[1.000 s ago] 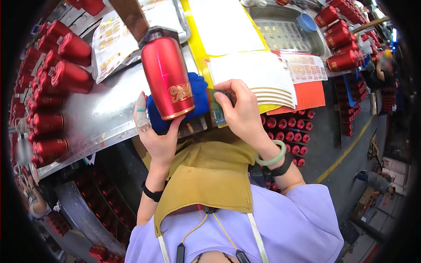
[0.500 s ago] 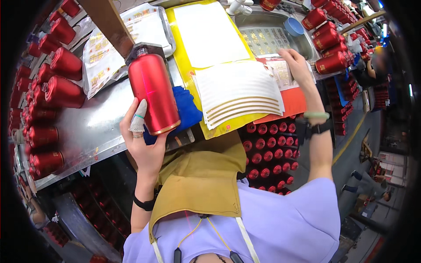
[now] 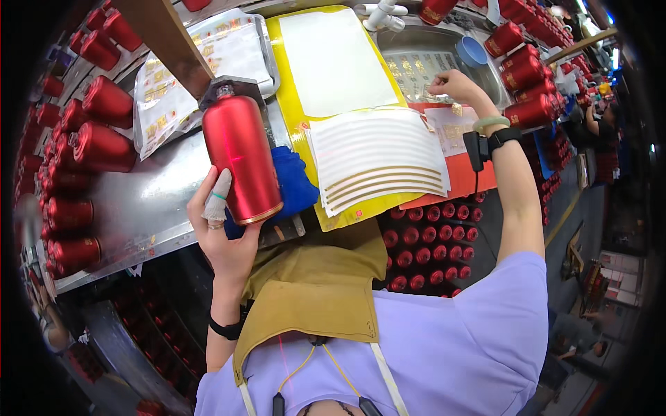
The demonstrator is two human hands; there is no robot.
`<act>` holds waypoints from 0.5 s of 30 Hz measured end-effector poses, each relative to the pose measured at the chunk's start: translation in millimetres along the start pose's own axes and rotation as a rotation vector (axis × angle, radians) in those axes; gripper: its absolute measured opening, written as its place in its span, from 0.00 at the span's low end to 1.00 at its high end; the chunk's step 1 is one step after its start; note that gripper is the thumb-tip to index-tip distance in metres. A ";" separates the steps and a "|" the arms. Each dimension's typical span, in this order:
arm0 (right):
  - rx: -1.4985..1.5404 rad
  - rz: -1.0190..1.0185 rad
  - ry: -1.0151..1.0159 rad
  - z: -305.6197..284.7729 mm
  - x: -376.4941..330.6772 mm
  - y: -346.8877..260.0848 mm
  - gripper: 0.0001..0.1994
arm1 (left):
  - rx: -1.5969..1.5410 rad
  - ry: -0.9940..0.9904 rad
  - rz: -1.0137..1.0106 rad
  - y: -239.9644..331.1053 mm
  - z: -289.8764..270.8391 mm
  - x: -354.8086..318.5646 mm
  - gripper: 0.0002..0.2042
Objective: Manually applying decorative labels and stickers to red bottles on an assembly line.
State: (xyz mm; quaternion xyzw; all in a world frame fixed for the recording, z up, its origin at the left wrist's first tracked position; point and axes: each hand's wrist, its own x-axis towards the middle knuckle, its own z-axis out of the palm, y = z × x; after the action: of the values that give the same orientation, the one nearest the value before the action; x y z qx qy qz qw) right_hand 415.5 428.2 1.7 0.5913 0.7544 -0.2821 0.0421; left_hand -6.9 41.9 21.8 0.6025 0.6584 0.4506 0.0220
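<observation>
On a steel workbench (image 3: pixel 149 201) lined with red bottles, the left hand (image 3: pixel 223 232) grips a red bottle (image 3: pixel 241 159) upright; far right, the right hand (image 3: pixel 454 84) pinches a small gold sticker (image 3: pixel 457 109).

The bottle (image 3: pixel 241 161) is glossy metallic red with a thin gold band at its base. Behind it lies a deep blue cloth (image 3: pixel 295 182). The stacked sheets (image 3: pixel 378 156) are white with curved gold stripes, on a yellow mat (image 3: pixel 295 83). The apron (image 3: pixel 316 291) is mustard, the shirt (image 3: pixel 444 347) lilac. The sticker sheet (image 3: pixel 451 128) seems white with gold marks.
</observation>
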 end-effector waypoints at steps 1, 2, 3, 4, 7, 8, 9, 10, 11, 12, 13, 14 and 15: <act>0.017 0.005 0.027 4.1 7.4 -0.5 0.09 | -0.015 -0.005 0.003 -0.5 -0.7 0.4 0.40; 0.033 0.010 0.054 7.5 14.3 -1.0 0.10 | -0.012 -0.002 0.002 -0.3 -1.8 1.5 0.40; -0.025 0.033 0.028 11.1 24.0 0.2 0.15 | -0.009 -0.011 -0.003 0.3 -2.7 1.8 0.40; -0.027 0.031 0.029 19.8 29.6 3.2 0.15 | -0.012 -0.019 -0.003 0.8 -2.7 2.4 0.40; -0.492 0.117 0.159 39.7 41.6 -5.6 0.13 | -0.013 -0.031 -0.026 -1.8 -4.6 -1.1 0.41; -0.492 0.105 0.157 35.7 42.1 -8.5 0.13 | -0.003 -0.025 -0.031 -1.1 -3.8 -1.8 0.41; -0.453 0.060 0.253 28.3 42.1 -16.3 0.13 | -0.084 0.023 -0.083 1.0 -1.5 -1.3 0.42; -0.407 0.012 0.343 21.8 39.7 -29.4 0.12 | -0.159 0.071 -0.137 1.5 -0.7 -1.4 0.43; -0.375 -0.080 0.393 13.2 26.6 -53.3 0.12 | -0.198 -0.002 -0.218 -5.4 1.4 -4.1 0.46; -0.341 -0.166 0.442 4.6 4.3 -79.7 0.12 | -0.225 -0.043 -0.185 -5.3 3.6 2.6 0.47; -0.223 -0.228 0.459 4.6 -14.7 -104.2 0.10 | -0.208 -0.036 -0.157 -9.8 4.3 1.7 0.47; -0.107 -0.288 0.475 6.2 -34.1 -128.4 0.08 | -0.193 -0.026 -0.128 -13.3 5.3 -1.0 0.48; -0.072 -0.398 0.498 9.5 -55.7 -157.7 0.06 | -0.171 -0.017 -0.143 -13.2 3.3 -1.1 0.48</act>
State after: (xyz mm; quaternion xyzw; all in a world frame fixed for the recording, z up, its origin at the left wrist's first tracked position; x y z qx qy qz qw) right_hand 285.1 352.9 75.1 0.4811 0.8518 -0.1045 -0.1792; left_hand -15.0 44.7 11.1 0.5537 0.6585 0.4974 0.1109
